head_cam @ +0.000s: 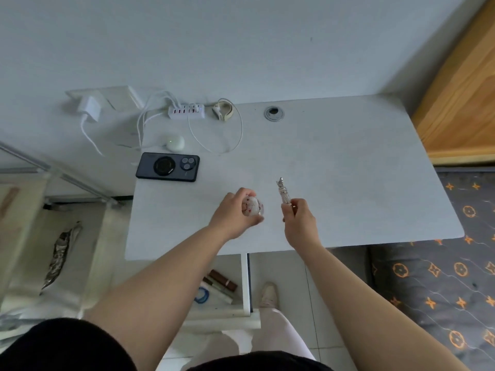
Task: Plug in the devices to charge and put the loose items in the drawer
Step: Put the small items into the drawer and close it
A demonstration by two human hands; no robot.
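holding small round patterned thing point(253, 206) in left hand point(232, 215), thin shiny stick point(284, 193) pinched in right hand point(299, 220), both over tabletop point(348, 162). open drawer point(247, 285) below hands. round thing could slip, roll off edge, miss drawer.

- A plain pale wall point(241, 44) rises beyond the hands
- A white desk point(348, 170) lies beneath them
- Right of the right hand, a wooden bed frame point(460, 103) and a grey patterned mattress point(442, 277)
- Below the forearms, white floor tiles point(321, 290)
- Left of the left hand, a fabric rack point(32, 210)
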